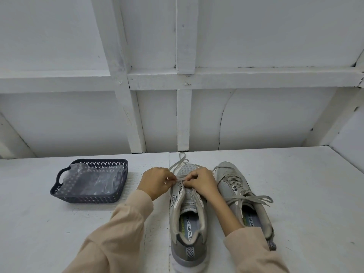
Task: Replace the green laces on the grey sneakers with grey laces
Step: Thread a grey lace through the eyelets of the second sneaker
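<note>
- Fingers [171, 179] of the left hand [156, 182] are curled inward, and a grey lace [178, 164] is pinched at their tips.
- Fingers [190, 177] of the right hand [201, 181] are curled the same way and the same lace is pinched by them. The two sets of fingertips are brought almost together.
- Directly beneath the fingertips the first sneaker [187, 223] is set on the white table [305, 194], toe pointed away and heel turned toward the person.
- On the near side of the fingers, this sneaker's eyelets are left bare and its tongue is exposed. The lace is seen only at the toe end, where it is held.
- Beyond the fingers, the loose lengths of the lace are trailed over the toe and onto the table, with one loop laid toward the white wall [256, 115].
- Just to the right of the right hand's fingers, a second sneaker [234, 184] is placed beside the first. It is fully laced in grey, and a tied bow [254, 199] is spread across its opening.
- Well to the left of the left hand's fingers, a dark basket [88, 198] with a handle is set. A crumpled clear plastic bag [92, 178] is held in it, and what is inside the bag cannot be made out.
- Both forearms are covered to the wrist by beige sleeves [126, 223].
</note>
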`<move>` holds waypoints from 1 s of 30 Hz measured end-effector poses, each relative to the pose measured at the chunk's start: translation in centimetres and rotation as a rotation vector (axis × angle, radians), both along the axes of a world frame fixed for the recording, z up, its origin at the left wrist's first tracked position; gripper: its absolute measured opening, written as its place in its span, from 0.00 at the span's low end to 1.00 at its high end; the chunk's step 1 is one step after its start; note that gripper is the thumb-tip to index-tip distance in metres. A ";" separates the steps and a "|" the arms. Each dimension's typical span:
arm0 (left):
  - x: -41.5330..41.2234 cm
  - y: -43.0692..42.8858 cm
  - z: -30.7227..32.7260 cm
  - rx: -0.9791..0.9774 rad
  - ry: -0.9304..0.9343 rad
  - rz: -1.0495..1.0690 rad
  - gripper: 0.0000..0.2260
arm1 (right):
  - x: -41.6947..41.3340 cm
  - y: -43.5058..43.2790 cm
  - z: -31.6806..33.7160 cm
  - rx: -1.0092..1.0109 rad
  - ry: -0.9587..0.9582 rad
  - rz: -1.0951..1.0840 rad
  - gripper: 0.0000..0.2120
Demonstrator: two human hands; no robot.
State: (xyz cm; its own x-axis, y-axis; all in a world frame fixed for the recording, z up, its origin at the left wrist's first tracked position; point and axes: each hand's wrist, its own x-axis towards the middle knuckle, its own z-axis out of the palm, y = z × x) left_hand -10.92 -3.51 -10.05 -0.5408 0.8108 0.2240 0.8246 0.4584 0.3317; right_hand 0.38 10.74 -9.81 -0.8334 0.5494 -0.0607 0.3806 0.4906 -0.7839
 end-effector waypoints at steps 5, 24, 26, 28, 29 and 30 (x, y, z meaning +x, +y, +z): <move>-0.2 0.3 0.2 -0.014 -0.023 0.000 0.05 | 0.0 0.2 -0.3 -0.052 0.003 -0.010 0.06; -0.7 0.6 1.2 -0.004 -0.026 -0.152 0.05 | 0.2 0.3 -0.7 -0.199 0.086 -0.046 0.13; -0.8 0.6 1.2 -0.007 -0.077 -0.149 0.05 | 0.3 0.3 -0.7 -0.210 0.093 -0.048 0.13; -1.0 0.7 1.3 -0.021 -0.138 -0.133 0.05 | 0.2 0.3 -0.8 -0.217 0.096 -0.054 0.13; -1.0 0.7 1.2 -0.022 -0.168 -0.117 0.05 | 0.2 0.3 -0.8 -0.217 0.092 -0.053 0.12; -1.1 0.8 1.1 -0.016 -0.200 -0.097 0.05 | 0.2 0.2 -0.8 -0.215 0.088 -0.050 0.12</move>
State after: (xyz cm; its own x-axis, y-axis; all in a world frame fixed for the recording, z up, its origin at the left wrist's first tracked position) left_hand -11.98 -2.75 -8.98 -0.4927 0.8636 0.1073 0.7835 0.3866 0.4865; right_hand 0.59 10.98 -10.63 -0.8128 0.5721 -0.1096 0.3260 0.2908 -0.8996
